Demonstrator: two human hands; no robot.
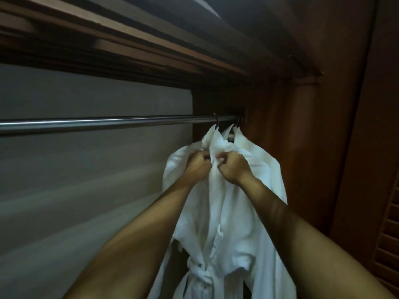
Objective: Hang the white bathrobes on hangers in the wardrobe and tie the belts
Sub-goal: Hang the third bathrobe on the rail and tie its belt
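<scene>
A white bathrobe [218, 212] hangs from a hanger hook [216, 123] on the metal rail [97, 124] at the right end of the wardrobe. Its belt [201, 275] is tied in a knot at the waist. My left hand [196, 167] grips the left collar edge just below the hanger. My right hand [232, 167] grips the right collar edge, close beside the left. A second white bathrobe [265, 160] hangs directly behind, against the wardrobe's side wall; its hanger is mostly hidden.
The wooden side wall [302, 147] of the wardrobe stands right behind the robes. A louvred door [388, 244] is at the far right. A wooden shelf [129, 46] runs overhead. The rail stretches bare to the left before a grey back panel [86, 169].
</scene>
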